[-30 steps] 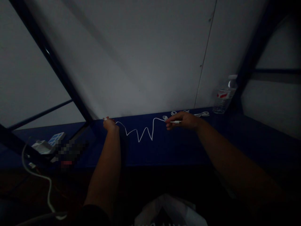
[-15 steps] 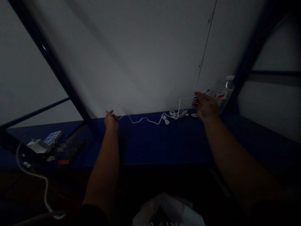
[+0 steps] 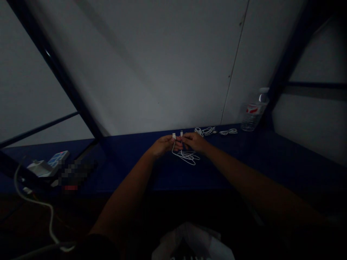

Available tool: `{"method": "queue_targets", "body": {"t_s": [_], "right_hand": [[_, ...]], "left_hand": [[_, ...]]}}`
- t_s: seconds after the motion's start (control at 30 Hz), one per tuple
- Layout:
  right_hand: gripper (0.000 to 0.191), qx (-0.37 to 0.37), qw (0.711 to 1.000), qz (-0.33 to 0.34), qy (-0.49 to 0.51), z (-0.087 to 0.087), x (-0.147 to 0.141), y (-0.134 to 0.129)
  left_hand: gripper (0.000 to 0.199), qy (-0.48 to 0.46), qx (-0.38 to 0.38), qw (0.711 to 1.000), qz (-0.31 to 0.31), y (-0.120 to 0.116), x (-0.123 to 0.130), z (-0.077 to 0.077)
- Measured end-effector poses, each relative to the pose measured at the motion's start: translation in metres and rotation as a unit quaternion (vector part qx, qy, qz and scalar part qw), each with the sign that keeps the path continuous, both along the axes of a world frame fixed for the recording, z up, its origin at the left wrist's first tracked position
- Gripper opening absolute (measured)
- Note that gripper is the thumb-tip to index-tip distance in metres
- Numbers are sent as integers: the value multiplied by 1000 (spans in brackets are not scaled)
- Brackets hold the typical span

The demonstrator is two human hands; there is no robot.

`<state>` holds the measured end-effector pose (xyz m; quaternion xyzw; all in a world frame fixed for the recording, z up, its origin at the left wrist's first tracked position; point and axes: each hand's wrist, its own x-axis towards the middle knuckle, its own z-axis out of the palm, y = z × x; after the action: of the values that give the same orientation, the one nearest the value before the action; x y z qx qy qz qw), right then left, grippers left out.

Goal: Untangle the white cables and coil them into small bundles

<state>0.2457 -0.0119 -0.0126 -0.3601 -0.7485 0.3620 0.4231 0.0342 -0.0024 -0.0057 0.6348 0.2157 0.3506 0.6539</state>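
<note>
A white USB cable [image 3: 189, 156] hangs in loose loops below my two hands, over the blue shelf [image 3: 119, 162]. My left hand [image 3: 165, 143] pinches it just behind one flat USB plug, which points up. Close beside it, my right hand [image 3: 193, 140] pinches the cable at its other plug, also upright. The fingers of both hands nearly touch. Behind my right hand lies a coiled white cable [image 3: 207, 130] on the shelf, and a smaller white coil [image 3: 228, 132] lies to the right of it.
A clear plastic bottle [image 3: 254, 110] with a red and white label stands at the back right against the wall. On the left are a white and blue power strip [image 3: 58, 158], an adapter [image 3: 40, 168] and a thick white cord [image 3: 51, 216]. Blue frame posts flank the shelf.
My hands were wide apart with the cable stretched between them. Both have come together in the middle, bringing its two plugs side by side, and the cable now sags in loops.
</note>
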Motion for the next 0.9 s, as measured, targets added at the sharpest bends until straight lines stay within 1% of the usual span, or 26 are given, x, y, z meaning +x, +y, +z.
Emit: {"method": "queue_targets", "body": {"t_s": [0.07,0.1,0.2,0.27,0.37,0.43,0.5,0.57,0.6,0.67,0.73,0.77,0.8,0.9], "right_hand": [[43,-4,1000,1,-3,-2,0,1],[44,-7,1000,0,-3,-1,1,1],[43,-9,1000,1,-1,3,5,-1],[39,-7,1000,-7,11,7,5,-3],[33,-17,997,-57,41,8,4,-5],[31,-19,994,-101,44,7,2,-5],[29,-2,991,-134,29,4,0,-4],[29,24,987,-157,15,1,0,-2],[30,36,986,-165,10,0,0,0],[31,54,983,-175,6,-2,1,4],[34,57,982,-182,18,-4,4,9],[35,51,982,-181,32,-4,5,12],[37,41,982,-179,53,-4,7,14],[42,-5,979,-153,137,0,13,17]], "left_hand": [[40,2,-2,1000,-3,0,2,0],[40,4,2,1000,5,0,1,0],[39,21,19,998,56,-2,-3,5],[40,44,15,995,93,-4,-5,8],[42,79,10,986,149,-4,-5,9],[40,120,42,966,224,-1,-3,6],[37,173,102,928,313,2,-1,2],[37,216,152,892,367,5,-1,0],[37,231,167,881,376,6,-1,-1],[37,250,189,875,368,8,-2,-1],[36,252,199,879,354,11,-3,-2],[35,245,189,886,345,13,-4,-3],[33,236,164,897,337,15,-4,-5],[29,220,49,929,293,20,-5,-13]]}}
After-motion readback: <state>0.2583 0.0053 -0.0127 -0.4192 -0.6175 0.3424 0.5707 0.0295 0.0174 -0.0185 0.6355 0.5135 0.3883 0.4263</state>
